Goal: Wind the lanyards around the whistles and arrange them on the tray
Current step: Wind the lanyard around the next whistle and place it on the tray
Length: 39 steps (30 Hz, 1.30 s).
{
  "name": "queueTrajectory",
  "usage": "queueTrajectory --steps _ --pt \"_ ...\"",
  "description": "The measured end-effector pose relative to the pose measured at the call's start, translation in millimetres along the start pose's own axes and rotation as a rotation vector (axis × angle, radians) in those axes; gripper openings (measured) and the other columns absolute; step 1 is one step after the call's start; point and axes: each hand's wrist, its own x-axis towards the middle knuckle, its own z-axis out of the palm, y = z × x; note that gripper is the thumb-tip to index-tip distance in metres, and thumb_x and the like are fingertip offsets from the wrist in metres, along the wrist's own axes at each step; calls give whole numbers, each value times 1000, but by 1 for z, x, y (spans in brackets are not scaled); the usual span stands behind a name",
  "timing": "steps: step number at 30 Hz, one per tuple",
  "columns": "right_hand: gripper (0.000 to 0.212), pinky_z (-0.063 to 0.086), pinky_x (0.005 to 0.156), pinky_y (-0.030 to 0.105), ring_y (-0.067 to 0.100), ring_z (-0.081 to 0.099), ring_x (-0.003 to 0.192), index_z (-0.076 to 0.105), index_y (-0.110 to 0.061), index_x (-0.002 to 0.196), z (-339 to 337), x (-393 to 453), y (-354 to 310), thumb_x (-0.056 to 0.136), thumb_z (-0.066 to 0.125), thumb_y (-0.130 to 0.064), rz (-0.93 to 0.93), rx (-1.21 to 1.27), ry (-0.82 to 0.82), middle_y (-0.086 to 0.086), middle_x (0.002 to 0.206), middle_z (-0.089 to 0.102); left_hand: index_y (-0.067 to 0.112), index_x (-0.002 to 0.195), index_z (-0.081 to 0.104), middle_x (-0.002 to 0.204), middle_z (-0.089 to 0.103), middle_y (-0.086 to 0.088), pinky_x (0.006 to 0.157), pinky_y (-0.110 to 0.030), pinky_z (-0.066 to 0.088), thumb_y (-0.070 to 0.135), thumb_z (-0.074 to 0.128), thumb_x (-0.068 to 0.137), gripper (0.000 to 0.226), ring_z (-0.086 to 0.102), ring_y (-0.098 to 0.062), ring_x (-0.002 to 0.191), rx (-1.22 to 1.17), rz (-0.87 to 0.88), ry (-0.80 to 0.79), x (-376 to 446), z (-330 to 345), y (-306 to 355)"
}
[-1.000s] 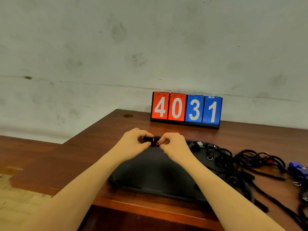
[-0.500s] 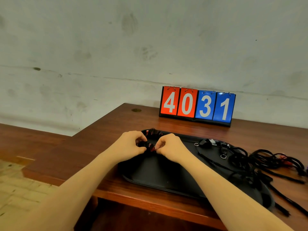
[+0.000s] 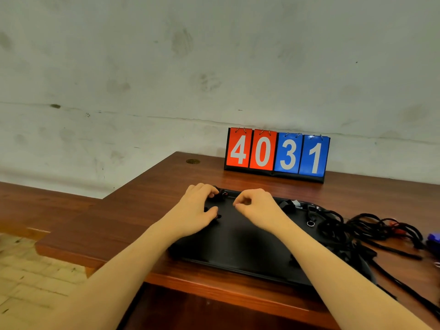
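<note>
A black tray [image 3: 240, 248] lies on the wooden table. My left hand [image 3: 196, 209] is at its far left corner, fingers curled over a small whistle wound in black lanyard [image 3: 217, 216] that peeks out by the thumb. A second wound whistle [image 3: 222, 194] with a red spot lies just beyond the fingertips, against the tray's rim. My right hand [image 3: 256, 207] hovers over the tray's far middle with fingers loosely curled and nothing in them. Another black whistle [image 3: 289, 204] lies on the tray's far right part, its lanyard trailing off.
A tangle of loose black lanyards [image 3: 347, 234] with red whistles spreads over the tray's right end and the table. A blue whistle [image 3: 433, 239] sits at the right edge. A flip scoreboard [image 3: 276, 154] reading 4031 stands against the wall. The table's left edge drops to a lower bench.
Both hands pinched one wound whistle together before. Now the right hand has let go and drawn right, while the left hand carried the whistle to the tray's far left corner.
</note>
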Motion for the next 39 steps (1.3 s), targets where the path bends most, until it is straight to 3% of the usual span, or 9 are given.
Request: queueTrajectory --steps 6,9,14,17,21,25,33,36,39 --pt "16 40 70 11 3 55 79 68 -16 92 -38 -15 42 89 54 -9 48 -87 124 -5 90 63 19 114 55 99 56 9 71 -10 42 19 53 91 23 54 -3 87 -103 9 -13 22 28 45" --pt "20 43 77 19 8 57 83 67 -17 90 -54 -16 67 90 51 -6 99 -147 168 -2 95 65 17 109 58 93 58 6 76 -18 47 18 53 91 19 56 -5 83 -123 0 -50 38 46 65" --pt "20 50 86 31 12 55 95 63 -21 100 -71 -6 97 90 52 -7 101 -285 168 -4 105 57 15 105 59 104 60 -1 85 -27 50 16 56 89 16 58 -12 91 -74 -27 -126 70 75 89" --pt "25 50 88 32 12 53 100 60 -20 110 -73 0 102 89 55 -8 68 -322 89 -4 111 51 12 106 59 108 59 -4 88 -32 51 17 59 87 20 58 -16 95 -39 -57 -165 86 86 95" --pt "32 48 88 36 18 43 109 53 -20 119 -70 4 111 87 56 -14 44 -450 0 -1 119 45 10 110 56 113 58 -6 84 -28 49 19 62 85 27 56 -19 98 7 -55 -200 100 100 98" --pt "27 42 89 32 19 42 104 52 -19 112 -69 3 114 86 58 -15 1 -519 32 1 115 48 11 116 53 117 57 -6 90 -31 49 22 63 85 35 57 -19 102 1 -63 -241 104 108 96" --pt "24 26 90 22 7 42 100 54 -25 111 -84 -7 107 88 59 -20 -124 -400 219 -10 110 54 17 115 56 114 60 1 85 -19 41 16 60 88 28 55 -10 101 -156 -18 -79 99 103 98" --pt "26 27 90 20 3 39 98 57 -23 112 -85 -9 106 87 61 -17 -170 -315 218 -9 111 53 20 117 56 106 59 6 78 -14 38 20 58 89 28 50 -2 85 -202 28 -43 96 99 102" --pt "35 37 91 16 2 46 99 55 -20 117 -81 -9 103 85 62 -9 -140 -57 357 -9 112 51 21 116 59 103 60 9 78 -13 41 20 58 90 26 53 -2 89 -289 5 48 94 94 100"
